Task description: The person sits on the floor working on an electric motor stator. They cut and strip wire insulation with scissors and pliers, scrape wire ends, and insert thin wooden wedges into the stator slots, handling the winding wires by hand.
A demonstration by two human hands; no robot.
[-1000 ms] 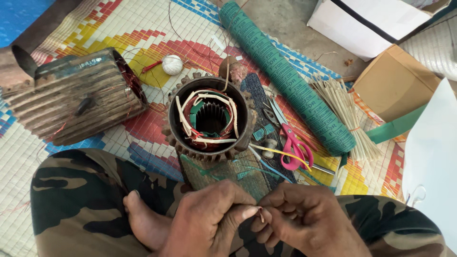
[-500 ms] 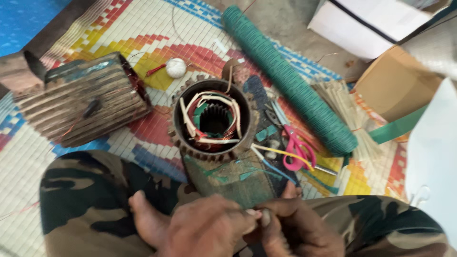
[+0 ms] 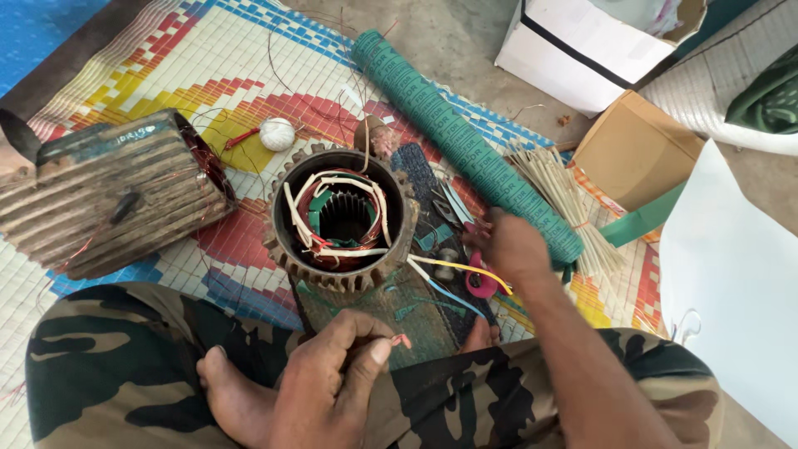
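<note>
The left hand (image 3: pixel 332 378) pinched a thin wire end (image 3: pixel 401 340), near the motor stator (image 3: pixel 341 218) on the mat (image 3: pixel 166 66). The right hand (image 3: pixel 509 247) closed over pink-handled scissors (image 3: pixel 480 280), right of the stator.

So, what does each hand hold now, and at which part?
The left hand pinches the tip of a thin reddish wire between thumb and forefinger. The right hand rests on the pink-handled scissors; a real grip cannot be told.

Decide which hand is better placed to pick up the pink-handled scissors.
Probably the right hand: it is reaching over the pink-handled scissors beside the stator. The left hand pinches a wire end near the lap.
</note>
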